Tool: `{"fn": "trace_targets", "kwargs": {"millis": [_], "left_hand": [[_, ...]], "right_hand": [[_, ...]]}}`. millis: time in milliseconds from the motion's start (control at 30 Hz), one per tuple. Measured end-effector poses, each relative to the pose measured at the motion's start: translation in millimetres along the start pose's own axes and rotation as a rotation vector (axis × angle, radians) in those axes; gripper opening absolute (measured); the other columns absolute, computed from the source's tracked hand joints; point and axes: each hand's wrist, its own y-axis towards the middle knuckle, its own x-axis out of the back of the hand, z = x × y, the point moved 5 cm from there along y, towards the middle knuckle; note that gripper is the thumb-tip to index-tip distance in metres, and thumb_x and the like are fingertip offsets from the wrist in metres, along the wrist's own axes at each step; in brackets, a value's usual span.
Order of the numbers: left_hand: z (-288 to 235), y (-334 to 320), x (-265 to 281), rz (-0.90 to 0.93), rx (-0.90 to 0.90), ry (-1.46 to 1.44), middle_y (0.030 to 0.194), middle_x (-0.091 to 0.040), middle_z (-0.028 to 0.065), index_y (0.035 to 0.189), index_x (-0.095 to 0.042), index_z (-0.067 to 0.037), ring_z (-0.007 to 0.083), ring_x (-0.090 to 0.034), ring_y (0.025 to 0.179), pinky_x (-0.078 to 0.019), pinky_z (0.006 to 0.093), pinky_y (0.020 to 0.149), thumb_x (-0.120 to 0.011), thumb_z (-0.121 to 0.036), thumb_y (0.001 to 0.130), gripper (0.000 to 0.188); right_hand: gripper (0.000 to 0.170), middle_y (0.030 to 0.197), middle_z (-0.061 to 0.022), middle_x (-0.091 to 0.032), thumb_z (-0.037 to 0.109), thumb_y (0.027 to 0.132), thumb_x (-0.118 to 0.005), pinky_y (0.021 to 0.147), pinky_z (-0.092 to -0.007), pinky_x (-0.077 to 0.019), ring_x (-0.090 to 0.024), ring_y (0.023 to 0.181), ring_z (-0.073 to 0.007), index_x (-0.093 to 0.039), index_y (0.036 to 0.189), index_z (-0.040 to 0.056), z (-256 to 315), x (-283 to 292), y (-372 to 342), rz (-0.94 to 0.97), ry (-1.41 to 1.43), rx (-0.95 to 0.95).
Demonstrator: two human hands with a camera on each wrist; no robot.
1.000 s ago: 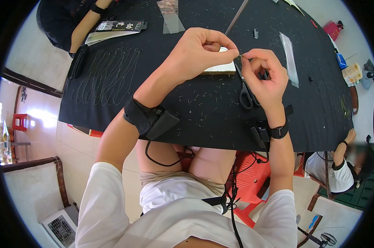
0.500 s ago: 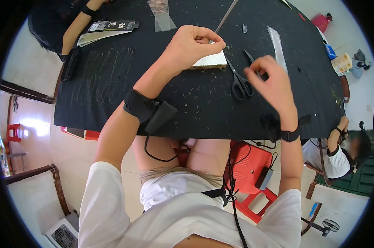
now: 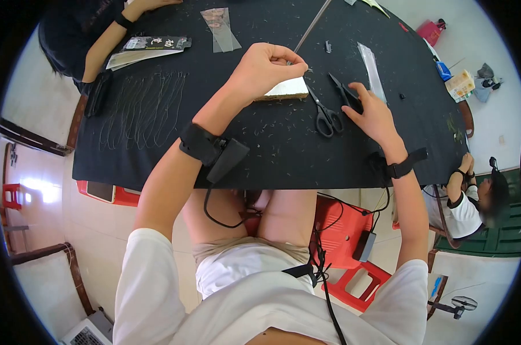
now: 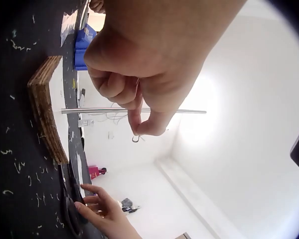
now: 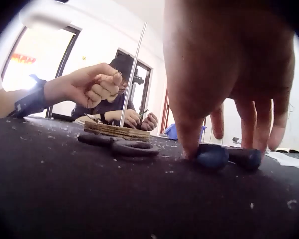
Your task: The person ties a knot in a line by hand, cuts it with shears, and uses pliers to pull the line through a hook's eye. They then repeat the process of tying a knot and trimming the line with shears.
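Observation:
Between thumb and index finger, my left hand [image 3: 261, 72] pinches a tiny bent piece of wire [image 4: 135, 139], held up beside a thin metal rod [image 4: 189, 111]. The rod stands on a white-topped block [image 3: 289, 89] with layered brown sides. My right hand [image 3: 376, 118] is low over the table at dark-handled pliers [image 3: 344, 92]. In the right wrist view, its thumb is by one handle [image 5: 212, 157] and its straight fingers reach down by the other handle [image 5: 246, 158]. Black scissors [image 3: 325, 119] lie between the block and the pliers.
Looped thin strands [image 3: 142, 109] and a printed packet [image 3: 157, 43] lie at the left of the black table [image 3: 260, 167]. Clear sleeves [image 3: 221, 31] [image 3: 372, 72] lie farther back. Small clippings are scattered in front of the block. Other people sit at upper left and right.
My right hand has left my left hand's fingertips and moved right and down to the pliers, its fingers spreading. The left hand still pinches the small wire near the rod.

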Motion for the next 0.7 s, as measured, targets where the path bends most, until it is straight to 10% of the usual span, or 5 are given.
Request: {"fn": "trace_targets", "kwargs": {"millis": [167,233,367,700], "left_hand": [[3.4,4.6,6.8,-0.054,-0.049,-0.06,0.074,-0.062,0.0035,0.089,-0.065,0.0,0.0069,-0.054,0.069,-0.0414,0.0201,0.063,-0.064,-0.019,0.077,0.022],[-4.6,7.6,10.2,-0.04,-0.072,-0.013,0.075,-0.062,0.0036,0.089,-0.066,0.0,0.0073,-0.054,0.069,-0.0415,0.0203,0.064,-0.064,-0.019,0.077,0.022],[-11.8,3.9,11.3,0.014,-0.07,0.055,0.076,-0.062,0.0036,0.088,-0.066,0.0,0.0082,-0.055,0.07,-0.0417,0.0207,0.065,-0.063,-0.019,0.077,0.022],[10.8,-11.3,18.8,-0.039,0.199,-0.193,0.057,-0.047,-0.0068,0.09,-0.064,0.0,-0.0005,-0.027,0.043,-0.0159,0.0167,0.039,-0.063,-0.019,0.077,0.024]], "right_hand": [[0.024,0.085,-0.0125,-0.06,0.025,0.081,-0.057,0.062,-0.0331,-0.0467,-0.06,0.071,-0.0222,-0.055,0.097,0.0063,-21.3,-0.3,7.0,0.22,0.421,-0.119],[0.026,0.086,-0.0126,-0.059,0.028,0.084,-0.05,0.062,-0.031,-0.0461,-0.059,0.074,-0.0217,-0.056,0.094,0.0045,-14.2,2.1,-2.4,0.42,1.194,-0.41],[0.036,0.093,-0.0189,-0.056,0.035,0.086,-0.041,0.065,-0.028,-0.0442,-0.055,0.087,-0.0273,-0.057,0.09,0.003,14.5,-2.3,-1.3,0.727,1.954,-0.299],[0.034,0.095,-0.0164,-0.051,0.037,0.079,-0.048,0.066,-0.0292,-0.0395,-0.049,0.084,-0.0196,-0.05,0.071,0.0047,63.4,-4.1,35.9,0.619,2.128,0.234]]}}
